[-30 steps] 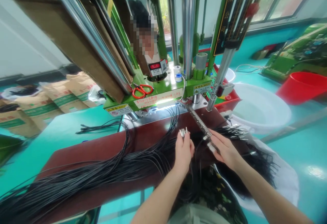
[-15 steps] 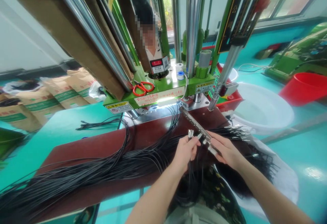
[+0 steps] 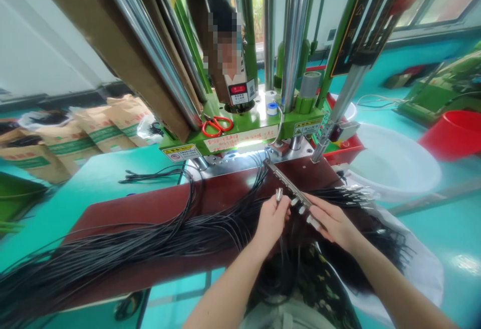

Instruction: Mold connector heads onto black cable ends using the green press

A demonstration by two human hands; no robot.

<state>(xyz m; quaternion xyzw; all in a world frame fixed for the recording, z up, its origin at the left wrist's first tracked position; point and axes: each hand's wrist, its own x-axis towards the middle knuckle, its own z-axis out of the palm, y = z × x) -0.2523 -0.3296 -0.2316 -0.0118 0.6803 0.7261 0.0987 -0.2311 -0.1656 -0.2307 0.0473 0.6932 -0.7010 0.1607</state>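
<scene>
My left hand (image 3: 272, 221) is closed on black cables with metal connector ends (image 3: 278, 195) poking up past the thumb. Their lengths (image 3: 283, 274) hang down toward my lap. In my right hand (image 3: 332, 221) is a long slotted metal bar (image 3: 281, 178), its far end pointing up and left toward the press. Several silvery pieces (image 3: 301, 210) sit along the near part of the bar, between my hands. My left fingertips are just beside the bar; whether they touch it I cannot tell.
A green press (image 3: 240, 141) stands ahead, with red-handled scissors (image 3: 217, 126) and a tape roll (image 3: 272, 109) on it. Black cables (image 3: 139, 241) stretch across the brown table (image 3: 124, 204). White basin (image 3: 398, 169) and red bucket (image 3: 451, 136) stand right; paper sacks (image 3: 67, 143) left.
My left hand has drawn slightly back from the bar, and the metal pieces on it show more clearly. My right hand still holds the bar. The whole view has shifted a little.
</scene>
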